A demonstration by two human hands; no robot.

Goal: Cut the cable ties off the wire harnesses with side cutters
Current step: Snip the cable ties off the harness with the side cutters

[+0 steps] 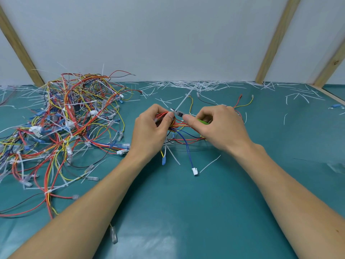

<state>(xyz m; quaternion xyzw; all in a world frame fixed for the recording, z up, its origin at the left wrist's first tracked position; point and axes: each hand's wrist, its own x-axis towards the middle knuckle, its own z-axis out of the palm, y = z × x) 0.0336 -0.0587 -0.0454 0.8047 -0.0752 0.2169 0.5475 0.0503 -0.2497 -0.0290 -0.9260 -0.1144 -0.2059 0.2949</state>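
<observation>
My left hand [152, 128] grips a small wire harness [183, 132] of red, blue and yellow wires at the middle of the teal table [186, 212]. My right hand [219, 126] holds green-handled side cutters [180, 114], whose metal jaws point left at the bundle by my left thumb. A white cable tie [183, 100] sticks up and away from the bundle just past the jaws. Whether the jaws touch the tie I cannot tell. A white connector [194, 171] and a blue terminal [163, 161] hang from the harness toward me.
A large tangled pile of tied harnesses [65, 124] covers the table's left side. Cut white tie pieces [201, 86] are strewn along the back edge by the white wall. Wooden struts [276, 40] lean at left and right.
</observation>
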